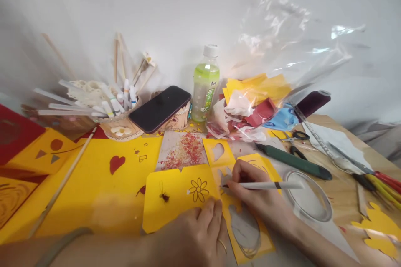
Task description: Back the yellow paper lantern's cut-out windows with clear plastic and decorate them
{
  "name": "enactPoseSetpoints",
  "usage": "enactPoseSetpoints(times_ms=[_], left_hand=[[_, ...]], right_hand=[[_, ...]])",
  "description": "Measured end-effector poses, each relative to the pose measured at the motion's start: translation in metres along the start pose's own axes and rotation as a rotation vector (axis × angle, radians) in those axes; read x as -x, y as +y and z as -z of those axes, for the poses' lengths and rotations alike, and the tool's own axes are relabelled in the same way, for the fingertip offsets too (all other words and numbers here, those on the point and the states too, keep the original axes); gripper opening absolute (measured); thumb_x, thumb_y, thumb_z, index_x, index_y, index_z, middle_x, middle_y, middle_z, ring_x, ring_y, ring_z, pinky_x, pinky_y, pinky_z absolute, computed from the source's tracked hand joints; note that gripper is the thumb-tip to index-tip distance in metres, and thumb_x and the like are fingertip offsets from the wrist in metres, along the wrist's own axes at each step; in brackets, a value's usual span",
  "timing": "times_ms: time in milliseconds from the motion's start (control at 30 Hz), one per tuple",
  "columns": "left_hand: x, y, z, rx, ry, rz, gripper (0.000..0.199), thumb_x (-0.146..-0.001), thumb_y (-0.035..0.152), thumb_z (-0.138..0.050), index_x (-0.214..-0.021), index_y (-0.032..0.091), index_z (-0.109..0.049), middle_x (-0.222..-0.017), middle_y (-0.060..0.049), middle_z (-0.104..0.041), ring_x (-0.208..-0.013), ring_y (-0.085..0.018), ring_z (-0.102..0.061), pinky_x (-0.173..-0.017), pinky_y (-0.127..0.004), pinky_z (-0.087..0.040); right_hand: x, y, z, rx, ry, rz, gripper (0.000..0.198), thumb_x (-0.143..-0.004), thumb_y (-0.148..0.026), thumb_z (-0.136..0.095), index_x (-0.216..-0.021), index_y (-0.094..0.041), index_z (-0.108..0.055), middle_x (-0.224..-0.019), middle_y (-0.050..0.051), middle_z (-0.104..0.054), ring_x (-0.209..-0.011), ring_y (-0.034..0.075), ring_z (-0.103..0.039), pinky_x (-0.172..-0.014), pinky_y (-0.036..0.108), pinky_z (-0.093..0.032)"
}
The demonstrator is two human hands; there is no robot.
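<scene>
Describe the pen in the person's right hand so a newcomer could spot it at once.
Start at the green drink bottle by the back wall and come straight toward the camera to the yellow stencil sheets. The right hand there holds a slim white pen lying nearly level, tip on the paper. Unlike the dark green craft knife behind it, it is white with a dark band.

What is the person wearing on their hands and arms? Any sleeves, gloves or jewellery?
No gloves and no sleeves in view: both forearms are bare. The left hand wears a thin plain ring on one finger and a grey band around the forearm. The right hand wears nothing visible.
</scene>
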State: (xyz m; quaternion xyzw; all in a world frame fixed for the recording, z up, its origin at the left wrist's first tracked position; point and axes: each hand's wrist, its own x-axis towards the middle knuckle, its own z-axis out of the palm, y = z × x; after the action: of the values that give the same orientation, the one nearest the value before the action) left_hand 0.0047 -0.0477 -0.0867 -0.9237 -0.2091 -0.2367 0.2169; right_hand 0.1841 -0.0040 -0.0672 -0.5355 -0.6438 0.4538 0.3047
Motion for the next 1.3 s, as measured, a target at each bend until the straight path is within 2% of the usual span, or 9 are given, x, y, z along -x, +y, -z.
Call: enactPoseSetpoints(times_ms=[67,200,367,567,700,833,1100,1300], left_hand=[[0.001,0.002,-0.007,-0.050,0.048,0.001,0.028,-0.084,0.007,-0.037,-0.084,0.009,-0.065,-0.084,-0.007,-0.073,-0.076,-0.018,-0.069,-0.050,-0.022,-0.052],[0.006,0.010,-0.026,-0.174,0.176,0.098,0.031,-0.091,0.009,-0.033,-0.076,0.015,-0.060,-0.079,0.001,-0.073,-0.074,-0.012,-0.068,-0.052,-0.018,-0.050],[0.012,0.011,-0.034,-0.227,0.081,0.003,0.021,-0.092,0.020,-0.043,-0.081,0.018,-0.061,-0.087,0.006,-0.072,-0.079,-0.007,-0.066,-0.056,-0.014,-0.048],[0.011,0.013,-0.037,-0.221,0.126,0.098,0.031,-0.093,0.012,-0.035,-0.077,0.018,-0.060,-0.082,0.007,-0.072,-0.073,-0.005,-0.064,-0.055,-0.014,-0.045],[0.012,0.014,-0.037,-0.219,0.085,0.052,0.028,-0.093,0.014,-0.036,-0.082,0.019,-0.061,-0.085,0.008,-0.072,-0.076,-0.005,-0.065,-0.057,-0.014,-0.046],[0.012,0.013,-0.035,-0.185,0.102,0.092,0.026,-0.093,0.016,-0.039,-0.079,0.018,-0.062,-0.086,0.005,-0.072,-0.077,-0.007,-0.065,-0.057,-0.015,-0.045],[0.013,0.007,-0.027,-0.175,0.026,0.024,0.024,-0.094,0.023,-0.041,-0.088,0.018,-0.063,-0.092,0.005,-0.072,-0.083,-0.007,-0.065,-0.061,-0.013,-0.047],[0.013,0.012,-0.028,-0.148,0.050,0.053,0.022,-0.093,0.025,-0.044,-0.088,0.017,-0.064,-0.093,0.002,-0.072,-0.083,-0.009,-0.065,-0.060,-0.015,-0.048]], right_hand=[[-0.002,0.001,0.001,0.029,-0.026,0.010,0.020,-0.072,-0.020,-0.055,-0.059,-0.021,-0.039,-0.056,-0.006,-0.040,-0.052,0.010,-0.034,-0.045,0.022,-0.028],[-0.005,0.005,0.001,0.108,-0.041,0.059,0.022,-0.077,-0.024,-0.050,-0.060,-0.022,-0.037,-0.056,-0.005,-0.042,-0.052,0.011,-0.036,-0.045,0.022,-0.031],[-0.004,0.009,0.000,0.179,-0.079,0.055,0.025,-0.083,-0.027,-0.048,-0.061,-0.022,-0.036,-0.054,-0.005,-0.044,-0.050,0.010,-0.037,-0.043,0.021,-0.031],[-0.002,0.011,0.000,0.215,-0.110,0.076,0.027,-0.085,-0.027,-0.046,-0.061,-0.022,-0.035,-0.053,-0.006,-0.044,-0.047,0.009,-0.038,-0.042,0.020,-0.032],[-0.003,0.010,0.000,0.218,-0.110,0.062,0.027,-0.085,-0.026,-0.045,-0.062,-0.023,-0.034,-0.051,-0.006,-0.045,-0.046,0.009,-0.039,-0.041,0.020,-0.031],[-0.004,0.010,0.000,0.225,-0.125,0.066,0.026,-0.085,-0.028,-0.047,-0.062,-0.022,-0.036,-0.052,-0.006,-0.046,-0.045,0.009,-0.038,-0.041,0.020,-0.031],[-0.004,0.008,0.000,0.233,-0.084,0.073,0.027,-0.084,-0.030,-0.047,-0.060,-0.022,-0.038,-0.052,-0.004,-0.046,-0.045,0.009,-0.039,-0.040,0.020,-0.033],[-0.003,0.011,0.000,0.240,-0.077,0.089,0.027,-0.085,-0.029,-0.048,-0.060,-0.022,-0.037,-0.052,-0.005,-0.046,-0.046,0.009,-0.039,-0.039,0.019,-0.032]])
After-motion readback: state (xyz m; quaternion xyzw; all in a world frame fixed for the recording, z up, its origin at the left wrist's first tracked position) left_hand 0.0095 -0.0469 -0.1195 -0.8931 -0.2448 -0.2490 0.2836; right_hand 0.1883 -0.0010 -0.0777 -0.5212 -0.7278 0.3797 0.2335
